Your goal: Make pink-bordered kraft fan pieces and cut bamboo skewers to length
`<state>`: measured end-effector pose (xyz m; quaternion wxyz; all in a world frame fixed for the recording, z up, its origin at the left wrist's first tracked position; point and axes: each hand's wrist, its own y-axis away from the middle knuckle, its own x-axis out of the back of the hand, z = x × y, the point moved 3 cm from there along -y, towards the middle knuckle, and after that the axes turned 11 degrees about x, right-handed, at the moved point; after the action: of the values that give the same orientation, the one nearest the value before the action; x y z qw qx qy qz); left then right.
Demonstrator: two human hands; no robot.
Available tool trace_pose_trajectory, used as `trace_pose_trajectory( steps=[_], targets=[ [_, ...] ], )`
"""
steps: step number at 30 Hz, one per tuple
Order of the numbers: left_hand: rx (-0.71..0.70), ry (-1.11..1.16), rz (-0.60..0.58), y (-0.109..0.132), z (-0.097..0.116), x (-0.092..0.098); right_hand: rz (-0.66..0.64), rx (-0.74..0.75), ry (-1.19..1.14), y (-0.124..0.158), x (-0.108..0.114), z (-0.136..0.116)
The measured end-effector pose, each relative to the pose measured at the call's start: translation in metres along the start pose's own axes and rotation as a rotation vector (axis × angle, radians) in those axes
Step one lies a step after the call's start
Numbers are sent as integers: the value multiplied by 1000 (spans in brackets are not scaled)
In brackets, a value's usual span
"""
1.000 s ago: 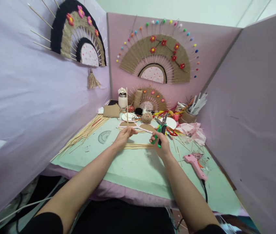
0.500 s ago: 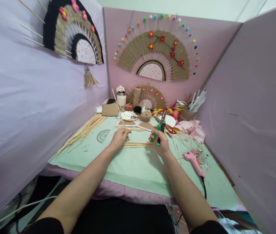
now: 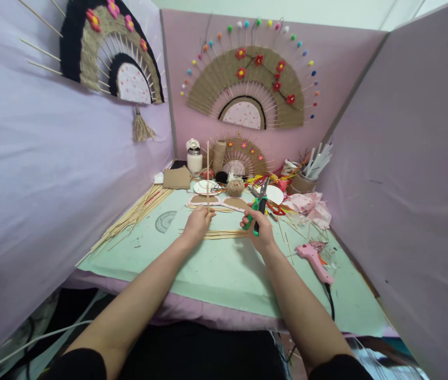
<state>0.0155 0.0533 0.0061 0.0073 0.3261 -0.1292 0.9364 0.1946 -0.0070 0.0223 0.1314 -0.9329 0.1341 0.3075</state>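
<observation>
My left hand (image 3: 199, 224) is closed on a thin wooden stick (image 3: 208, 174), which stands nearly upright above the fist. My right hand (image 3: 261, 228) grips a pair of pliers (image 3: 262, 203) with green and black handles, jaws pointing up and away from me. Between and below the hands a row of sticks (image 3: 226, 234) lies crosswise on the table. Just beyond, two half-round cardboard pieces with pale edging (image 3: 235, 203) lie side by side. The stick and the pliers are apart from each other.
A pink glue gun (image 3: 315, 259) with a black cord lies at right. Long sticks (image 3: 129, 216) are piled along the left edge by a printed protractor (image 3: 165, 221). A twine ball (image 3: 235, 187), white bottle (image 3: 194, 159) and pink cloth (image 3: 308, 207) sit behind. Decorated fans (image 3: 247, 87) hang on the walls.
The stick in my left hand has swung from leaning left to nearly upright. My right hand keeps the pliers in about the same place. The whole view has shifted slightly.
</observation>
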Motion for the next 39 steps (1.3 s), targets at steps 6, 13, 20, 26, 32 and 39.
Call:
trace_pose_trajectory(
  steps=[6,13,20,26,32,39],
  targets=[
    [10,-24,51,13,5,1,-5,3,1,0,0,0],
    [-99,62,71,3,19,9,-9,3,15,0,0,-1],
    [12,65,77,-8,7,-4,-5,6,24,0,-1,-2],
    [8,91,86,-5,1,-5,-19,-1,29,1,-1,-1],
    [80,242,0,-1,3,-8,-28,-6,25,2,-2,0],
    [84,304,7,3,4,-3,-20,-19,42,1,-3,1]
  ],
)
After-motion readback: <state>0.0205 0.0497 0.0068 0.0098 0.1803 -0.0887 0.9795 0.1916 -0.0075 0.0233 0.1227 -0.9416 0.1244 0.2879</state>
